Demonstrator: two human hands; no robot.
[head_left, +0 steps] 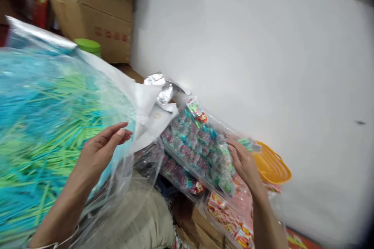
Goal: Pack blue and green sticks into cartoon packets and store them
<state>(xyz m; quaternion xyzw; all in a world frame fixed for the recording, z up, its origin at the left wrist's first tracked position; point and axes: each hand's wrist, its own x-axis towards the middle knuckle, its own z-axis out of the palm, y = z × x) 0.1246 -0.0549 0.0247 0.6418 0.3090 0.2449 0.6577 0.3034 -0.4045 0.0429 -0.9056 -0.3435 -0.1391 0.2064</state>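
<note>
My left hand rests open, fingers stretched, against a big clear plastic bag full of blue and green sticks at the left. My right hand is closed on a small green packet at the edge of a clear pack of small colourful wrapped items. That pack lies tilted on top of other similar packs. The picture is smeared by motion.
Flat packs with red and pink print lie below my right hand. An orange plastic basket sits against the white wall. Cardboard boxes, a green lid and crumpled silver foil stand behind.
</note>
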